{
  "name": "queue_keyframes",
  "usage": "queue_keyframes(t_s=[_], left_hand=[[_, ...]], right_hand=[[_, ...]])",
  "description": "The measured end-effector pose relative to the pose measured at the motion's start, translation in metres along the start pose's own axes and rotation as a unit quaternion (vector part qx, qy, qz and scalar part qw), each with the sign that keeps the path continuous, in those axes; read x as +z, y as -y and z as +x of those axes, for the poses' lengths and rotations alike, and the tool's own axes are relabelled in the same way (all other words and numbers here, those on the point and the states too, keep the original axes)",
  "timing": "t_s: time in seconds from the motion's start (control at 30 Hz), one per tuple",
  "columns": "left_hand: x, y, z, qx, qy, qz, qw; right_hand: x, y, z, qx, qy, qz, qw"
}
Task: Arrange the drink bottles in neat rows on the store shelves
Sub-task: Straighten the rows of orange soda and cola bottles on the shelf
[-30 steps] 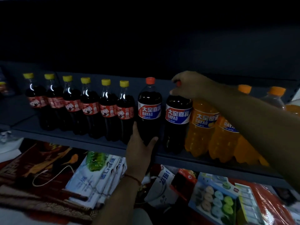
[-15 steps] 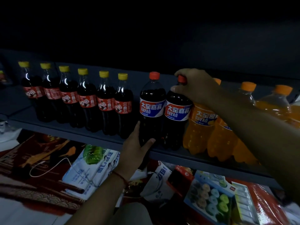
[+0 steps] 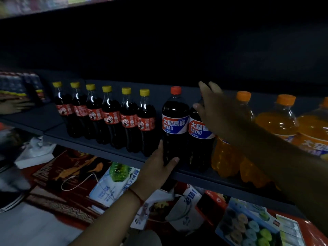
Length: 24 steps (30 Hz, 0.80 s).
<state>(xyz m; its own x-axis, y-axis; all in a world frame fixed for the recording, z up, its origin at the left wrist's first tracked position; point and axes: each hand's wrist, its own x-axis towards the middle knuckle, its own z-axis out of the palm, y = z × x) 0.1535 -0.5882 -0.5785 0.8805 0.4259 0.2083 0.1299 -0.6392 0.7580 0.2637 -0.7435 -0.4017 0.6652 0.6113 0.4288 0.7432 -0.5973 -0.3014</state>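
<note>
Two big dark Dayao bottles stand side by side on the dark shelf. My left hand grips the base of the left one, thumb on its front and fingers round its left side. My right hand hovers with straightened, spread fingers at the neck of the right dark bottle, hiding its cap. Several small cola bottles with yellow caps form a row on the left. On the right stand orange soda bottles; my right forearm crosses in front of them.
Below the shelf lie flat boxes, a white tissue pack with a green bottle on it, a white cable and a tray of round sweets. Dark packets sit at the shelf's far left. The shelf back is dark.
My right hand has let go of the right dark bottle's cap and its fingers have spread. My left hand stays at the left bottle's base. The view has shifted slightly.
</note>
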Motion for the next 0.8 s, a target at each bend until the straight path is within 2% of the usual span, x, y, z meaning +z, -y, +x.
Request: queue_keyframes(t_s=[0.1, 0.2, 0.3, 0.37, 0.5, 0.6, 0.67, 0.8], left_hand=[[-0.037, -0.007, -0.010, 0.024, -0.028, 0.040, 0.999], [-0.085, -0.002, -0.015, 0.064, -0.141, 0.111, 0.982], [-0.117, 0.032, -0.006, 0.046, -0.192, 0.140, 0.970], [-0.121, 0.058, 0.001, 0.003, -0.190, 0.113, 0.975], [-0.099, 0.095, 0.010, -0.046, -0.153, 0.069, 0.985], [-0.082, 0.112, 0.019, -0.049, -0.171, 0.094, 0.979], [-0.076, 0.115, 0.027, -0.036, -0.190, 0.092, 0.977], [-0.076, 0.121, 0.031, -0.003, -0.188, 0.115, 0.976]], right_hand=[[0.001, 0.007, -0.005, -0.067, -0.038, -0.122, 0.989], [0.002, 0.035, 0.006, -0.165, -0.067, -0.118, 0.977], [0.013, 0.077, 0.027, -0.205, -0.016, -0.112, 0.972], [0.025, 0.101, 0.046, -0.182, 0.033, -0.095, 0.978], [0.047, 0.125, 0.091, -0.080, 0.149, -0.070, 0.983], [0.055, 0.129, 0.108, -0.031, 0.153, -0.055, 0.986], [0.054, 0.129, 0.113, -0.031, 0.147, -0.066, 0.986], [0.040, 0.130, 0.113, -0.039, 0.193, -0.083, 0.977]])
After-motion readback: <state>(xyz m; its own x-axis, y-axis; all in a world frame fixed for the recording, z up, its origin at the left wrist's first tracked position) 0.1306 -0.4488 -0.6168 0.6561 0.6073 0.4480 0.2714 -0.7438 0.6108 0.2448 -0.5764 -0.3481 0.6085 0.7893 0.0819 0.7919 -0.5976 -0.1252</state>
